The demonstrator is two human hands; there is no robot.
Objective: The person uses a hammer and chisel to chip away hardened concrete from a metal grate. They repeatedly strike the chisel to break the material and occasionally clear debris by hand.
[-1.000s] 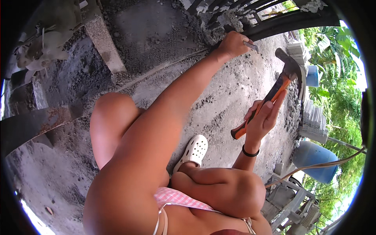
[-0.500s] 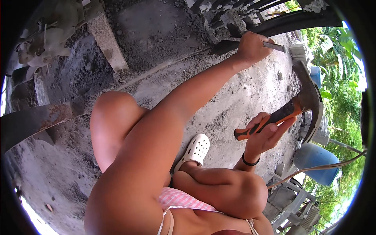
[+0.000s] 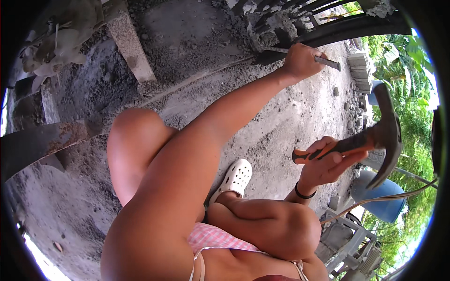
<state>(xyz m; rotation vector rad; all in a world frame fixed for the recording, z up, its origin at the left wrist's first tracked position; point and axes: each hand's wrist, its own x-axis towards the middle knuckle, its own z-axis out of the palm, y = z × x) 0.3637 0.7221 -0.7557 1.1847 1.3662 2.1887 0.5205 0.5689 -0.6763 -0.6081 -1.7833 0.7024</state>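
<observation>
Left hand (image 3: 300, 61) fisted around steel chisel (image 3: 328, 62), tip against broken concrete (image 3: 269, 35). Right hand (image 3: 326, 166) gripping claw hammer (image 3: 375, 138) handle, head raised.

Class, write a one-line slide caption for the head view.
Left hand steadies a chisel against broken concrete; right hand holds a claw hammer raised.

Left hand (image 3: 302, 61) at upper centre-right of frame, closed around a chisel (image 3: 328, 62) whose tip points left against the broken concrete block (image 3: 272, 35). Right hand (image 3: 328, 166) at mid right, below it, gripping a hammer (image 3: 370, 138), head toward right edge. Shoe (image 3: 233, 180) on ground (image 3: 290, 122) at centre; barrel (image 3: 382, 199) lower right.
</observation>
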